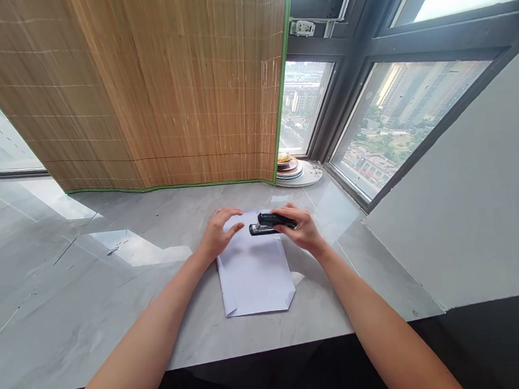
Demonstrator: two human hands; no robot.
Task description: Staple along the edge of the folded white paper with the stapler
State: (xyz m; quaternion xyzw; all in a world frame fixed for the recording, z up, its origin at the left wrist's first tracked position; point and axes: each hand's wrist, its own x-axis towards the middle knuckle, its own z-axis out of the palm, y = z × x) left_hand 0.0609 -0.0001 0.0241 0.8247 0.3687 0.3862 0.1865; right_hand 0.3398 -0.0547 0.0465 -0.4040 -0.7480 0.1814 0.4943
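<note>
A black stapler (268, 223) is gripped in my right hand (302, 226), its jaw end pointing left above the paper. Below it, folded white paper (258, 279) lies flat on the grey marbled ledge, with folds along its left edge and at the lower right corner. My left hand (221, 231) is at the paper's upper left edge, thumb and fingers apart, with nothing between them. A gap separates the left fingertips from the stapler's jaw. The far edge of the paper is partly hidden behind the hands and stapler.
A bamboo blind (178, 92) with green edging hangs down to the back of the ledge (115, 310). Several stacked plates (291, 170) stand in the window corner. Staples or small scraps (113, 250) lie at the left. A white wall (460, 201) rises at the right.
</note>
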